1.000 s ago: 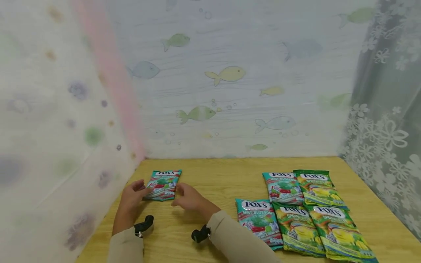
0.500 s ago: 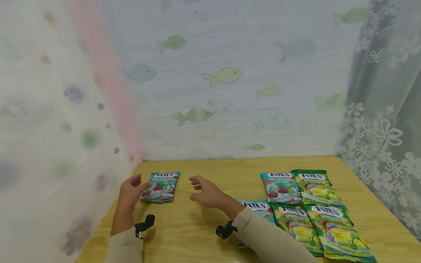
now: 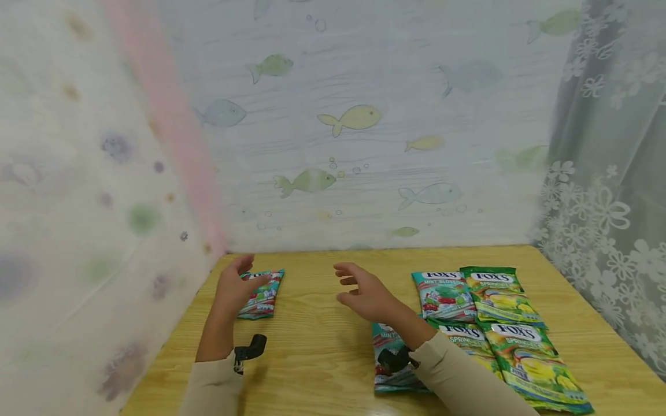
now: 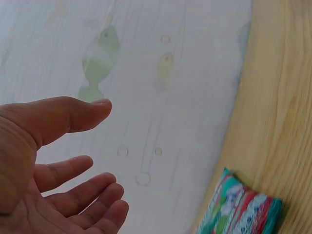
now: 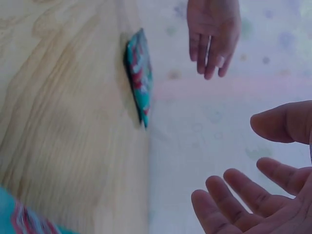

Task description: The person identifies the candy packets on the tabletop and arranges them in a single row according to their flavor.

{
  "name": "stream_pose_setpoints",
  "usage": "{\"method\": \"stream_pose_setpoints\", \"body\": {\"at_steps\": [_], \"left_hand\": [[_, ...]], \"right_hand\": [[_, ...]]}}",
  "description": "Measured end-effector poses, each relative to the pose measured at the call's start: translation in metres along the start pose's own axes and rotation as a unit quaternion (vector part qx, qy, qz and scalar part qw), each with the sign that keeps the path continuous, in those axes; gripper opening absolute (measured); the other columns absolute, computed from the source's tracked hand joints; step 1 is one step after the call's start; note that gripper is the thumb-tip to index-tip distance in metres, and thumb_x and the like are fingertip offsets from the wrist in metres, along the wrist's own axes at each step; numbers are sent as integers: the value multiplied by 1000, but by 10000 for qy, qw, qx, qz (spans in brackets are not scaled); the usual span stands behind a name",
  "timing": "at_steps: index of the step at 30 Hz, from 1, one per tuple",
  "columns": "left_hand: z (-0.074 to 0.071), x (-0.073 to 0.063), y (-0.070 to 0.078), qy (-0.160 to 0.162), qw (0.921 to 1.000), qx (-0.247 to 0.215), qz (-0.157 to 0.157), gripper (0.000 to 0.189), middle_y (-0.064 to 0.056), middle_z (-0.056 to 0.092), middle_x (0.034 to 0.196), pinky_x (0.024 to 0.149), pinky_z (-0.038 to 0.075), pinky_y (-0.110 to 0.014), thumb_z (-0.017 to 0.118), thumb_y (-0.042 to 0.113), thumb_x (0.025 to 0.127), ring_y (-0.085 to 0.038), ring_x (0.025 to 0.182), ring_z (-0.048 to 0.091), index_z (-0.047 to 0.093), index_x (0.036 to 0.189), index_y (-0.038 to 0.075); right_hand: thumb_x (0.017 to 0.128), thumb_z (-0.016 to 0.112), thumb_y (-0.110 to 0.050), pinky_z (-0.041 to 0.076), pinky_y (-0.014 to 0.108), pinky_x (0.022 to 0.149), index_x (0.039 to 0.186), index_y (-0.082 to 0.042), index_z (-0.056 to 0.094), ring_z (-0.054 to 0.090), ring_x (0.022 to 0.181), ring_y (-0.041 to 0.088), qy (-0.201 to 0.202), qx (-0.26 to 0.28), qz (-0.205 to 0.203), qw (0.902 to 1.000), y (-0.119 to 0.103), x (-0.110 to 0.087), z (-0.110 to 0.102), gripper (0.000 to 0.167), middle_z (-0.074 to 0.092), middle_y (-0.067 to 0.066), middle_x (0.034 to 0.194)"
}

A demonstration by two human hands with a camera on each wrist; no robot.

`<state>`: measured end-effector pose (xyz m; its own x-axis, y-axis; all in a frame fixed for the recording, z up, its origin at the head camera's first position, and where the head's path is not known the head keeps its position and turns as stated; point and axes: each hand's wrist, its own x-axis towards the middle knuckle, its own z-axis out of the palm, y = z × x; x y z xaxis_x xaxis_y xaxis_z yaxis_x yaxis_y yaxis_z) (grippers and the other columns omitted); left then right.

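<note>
A teal Fox's Mint Blossom candy bag (image 3: 263, 305) lies alone at the table's left, its left part hidden behind my left hand (image 3: 235, 289). That hand is raised over the bag with fingers spread and relaxed, holding nothing. In the left wrist view the bag (image 4: 239, 209) lies on the wood beyond the fingers. My right hand (image 3: 368, 293) hovers left of the grouped bags, its palm facing left and its fingers loosely bent around nothing. Both the lone bag (image 5: 139, 73) and my left hand (image 5: 214, 36) appear in the right wrist view.
To the right lie two more Mint Blossom bags, a back one (image 3: 446, 297) and a front one (image 3: 385, 382) partly covered by my right arm. Beside them are several yellow-green Fox's bags (image 3: 533, 364). Fish-printed curtain (image 3: 354, 190) hangs behind the table (image 3: 312, 358).
My right hand has drawn away from the lone bag, moving right and up. The left hand has lifted and shifted right, in front of the bag. The bag has stayed on the table.
</note>
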<state>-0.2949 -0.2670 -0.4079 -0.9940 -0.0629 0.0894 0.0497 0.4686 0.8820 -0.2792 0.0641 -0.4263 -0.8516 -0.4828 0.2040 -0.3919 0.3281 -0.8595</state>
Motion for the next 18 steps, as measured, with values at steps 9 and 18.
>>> {"method": "stream_pose_setpoints", "body": {"at_steps": [9, 18], "left_hand": [[26, -6, 14, -265, 9993, 117, 238, 79, -14, 37, 165, 113, 46, -55, 78, 28, 94, -44, 147, 40, 37, 161, 18], [53, -12, 33, -458, 9963, 149, 712, 77, -13, 44, 160, 116, 43, -54, 80, 22, 93, -38, 148, 42, 42, 158, 15]], "right_hand": [[102, 67, -19, 49, 54, 109, 158, -26, 39, 53, 139, 35, 345, -235, 167, 9990, 5, -22, -33, 63, 49, 6, 155], [103, 65, -19, 52, 57, 105, 158, -23, 39, 52, 137, 42, 818, -400, 250, 9955, 14, -47, -72, 61, 50, 12, 154]]}}
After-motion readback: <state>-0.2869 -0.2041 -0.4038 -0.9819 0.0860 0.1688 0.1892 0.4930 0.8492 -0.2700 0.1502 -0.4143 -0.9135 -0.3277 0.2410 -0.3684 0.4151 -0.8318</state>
